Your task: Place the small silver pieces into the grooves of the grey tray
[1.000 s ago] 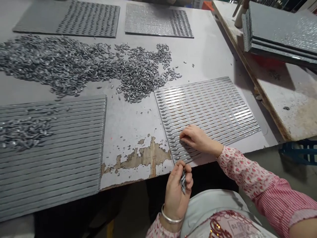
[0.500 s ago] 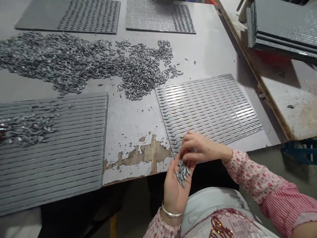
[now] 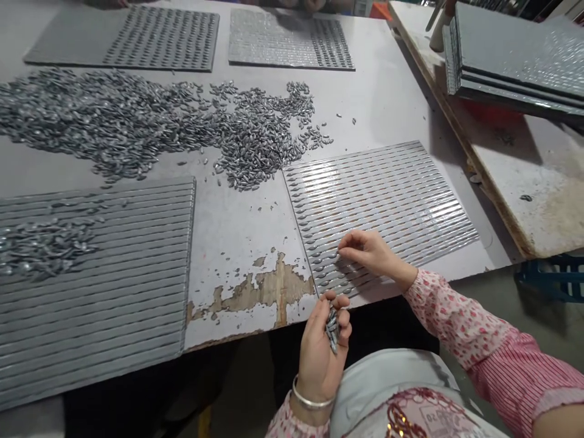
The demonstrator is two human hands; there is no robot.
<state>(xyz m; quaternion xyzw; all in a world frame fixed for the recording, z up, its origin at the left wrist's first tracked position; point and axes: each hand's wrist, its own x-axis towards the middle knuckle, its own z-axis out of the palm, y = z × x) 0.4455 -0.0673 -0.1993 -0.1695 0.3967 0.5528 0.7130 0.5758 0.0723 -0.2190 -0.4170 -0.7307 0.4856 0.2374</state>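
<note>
Since half a second ago, the right hand [image 3: 371,254] has moved from the left palm back onto the grooved tray [image 3: 387,194], fingertips pinched together on its near-left rows. Left hand [image 3: 323,347] has curled around a small bunch of grey metal pieces [image 3: 332,325], held just off the tabletop [image 3: 246,225] edge. Farther back, a large loose pile of the same pieces [image 3: 159,125] spreads across the tabletop. Another grooved tray [image 3: 95,280] lies to the left.

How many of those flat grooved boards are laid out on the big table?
4: one under the right hand at near right, one at near left, two along the far edge, left and middle. More are stacked on the side bench, count unclear.
</note>
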